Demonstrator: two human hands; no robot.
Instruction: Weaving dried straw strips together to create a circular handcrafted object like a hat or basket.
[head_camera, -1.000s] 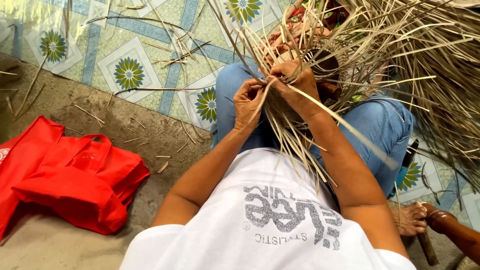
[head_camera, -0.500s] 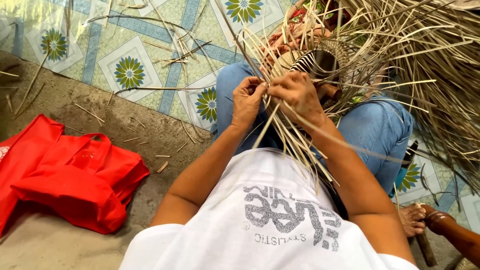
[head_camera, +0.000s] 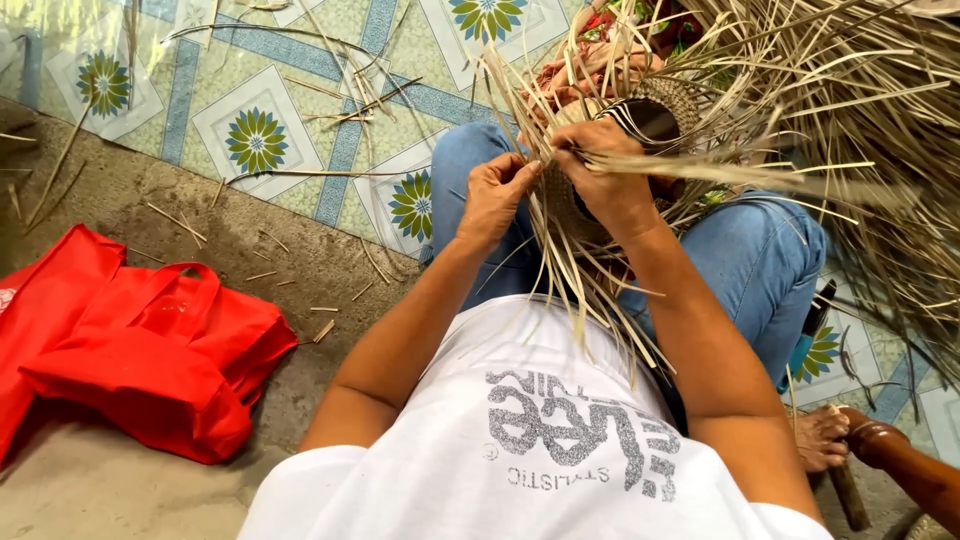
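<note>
A partly woven straw piece (head_camera: 660, 105) rests on my lap, with many long pale straw strips (head_camera: 800, 90) fanning out from it to the right and down over my knees. My left hand (head_camera: 497, 195) pinches a few strips at the woven edge. Just to its right, my right hand (head_camera: 600, 170) is closed on a bundle of strips against the weave. Both hands nearly touch. I sit in blue jeans (head_camera: 760, 270) and a white printed shirt (head_camera: 540, 430).
A red cloth bag (head_camera: 140, 340) lies on the concrete floor at the left. A patterned mat with blue-green flowers (head_camera: 255, 140) covers the floor ahead, scattered with loose straw bits. Another person's foot (head_camera: 825, 440) and a dark tool handle (head_camera: 850, 495) show at lower right.
Both hands have shifted slightly up and right along the woven edge, pulling strips through. The strips bent toward my lap now hang lower.
</note>
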